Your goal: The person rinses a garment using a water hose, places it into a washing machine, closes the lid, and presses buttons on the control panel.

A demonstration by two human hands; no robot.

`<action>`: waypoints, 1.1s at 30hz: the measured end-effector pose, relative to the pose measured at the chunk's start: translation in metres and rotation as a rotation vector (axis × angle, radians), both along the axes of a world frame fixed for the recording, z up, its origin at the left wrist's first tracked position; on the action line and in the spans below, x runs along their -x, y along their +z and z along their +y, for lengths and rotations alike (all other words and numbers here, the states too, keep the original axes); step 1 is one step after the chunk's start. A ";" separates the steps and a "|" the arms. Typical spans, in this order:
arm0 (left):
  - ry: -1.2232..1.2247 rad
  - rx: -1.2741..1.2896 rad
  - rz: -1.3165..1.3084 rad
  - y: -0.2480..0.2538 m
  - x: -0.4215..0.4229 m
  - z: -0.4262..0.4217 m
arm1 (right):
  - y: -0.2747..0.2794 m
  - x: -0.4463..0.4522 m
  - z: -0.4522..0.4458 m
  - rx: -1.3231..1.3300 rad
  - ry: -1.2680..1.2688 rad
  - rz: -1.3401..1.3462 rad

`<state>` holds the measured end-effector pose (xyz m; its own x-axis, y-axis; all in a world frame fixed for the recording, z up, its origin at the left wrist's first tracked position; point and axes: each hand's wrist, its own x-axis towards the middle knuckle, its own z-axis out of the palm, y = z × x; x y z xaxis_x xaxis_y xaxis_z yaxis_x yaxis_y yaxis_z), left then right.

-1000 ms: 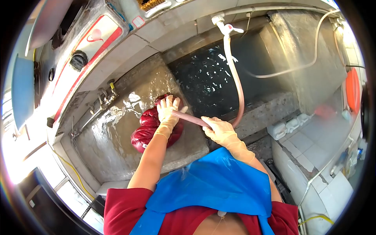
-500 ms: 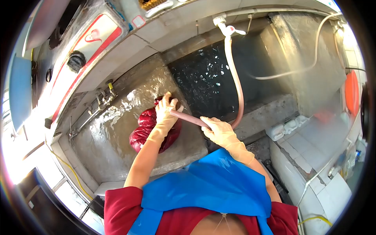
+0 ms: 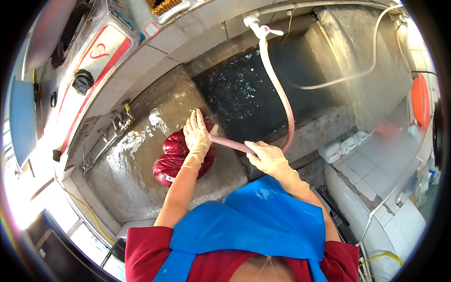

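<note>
the garment (image 3: 170, 165) lies beneath the left hand (image 3: 197, 137), fingers outstretched, while the right hand (image 3: 268, 158) clasps the hose (image 3: 231, 143) nearby.

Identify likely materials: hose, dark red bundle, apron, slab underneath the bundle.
Hose: likely flexible rubber or PVC, satin pink; smooth, bends evenly.
Dark red bundle: probably synthetic fabric, maybe nylon; glossy, puffed, creased.
Apron: likely vinyl or rubberised cloth, semi-gloss blue; smooth sheet with sheen.
Slab: looks like concrete, wet; mottled grey, bright glare.
</note>
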<state>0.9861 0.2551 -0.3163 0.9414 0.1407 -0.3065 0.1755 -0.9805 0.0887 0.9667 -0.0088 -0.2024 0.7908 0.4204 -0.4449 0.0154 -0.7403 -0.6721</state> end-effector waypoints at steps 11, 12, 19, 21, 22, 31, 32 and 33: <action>-0.047 0.027 -0.153 -0.011 -0.002 0.009 | -0.008 -0.004 0.014 -0.065 0.003 0.027; -0.067 0.007 -0.202 -0.012 -0.003 0.009 | -0.008 -0.004 0.014 -0.066 -0.001 0.024; -0.090 -0.022 -0.230 -0.019 -0.007 0.010 | -0.003 -0.006 0.014 -0.030 -0.003 0.024; -0.091 -0.008 -0.227 -0.012 -0.008 0.008 | 0.002 -0.005 0.014 -0.036 -0.020 0.013; -0.088 0.002 -0.225 -0.006 -0.011 0.007 | 0.005 -0.004 0.014 -0.046 -0.031 0.001; 0.117 0.258 -0.444 0.098 0.084 0.062 | 0.023 0.000 0.023 -0.003 0.140 -0.019; 0.247 0.197 -0.536 0.093 0.109 0.075 | 0.023 0.002 0.026 -0.002 0.163 -0.041; 0.434 0.246 -0.580 0.082 0.134 0.090 | 0.023 0.004 0.030 0.001 0.184 -0.065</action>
<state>0.8522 0.3449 -0.2342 0.8368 0.5266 0.1499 0.3991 -0.7741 0.4915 0.9632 0.0217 -0.1790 0.7275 0.5604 -0.3960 0.1940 -0.7215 -0.6646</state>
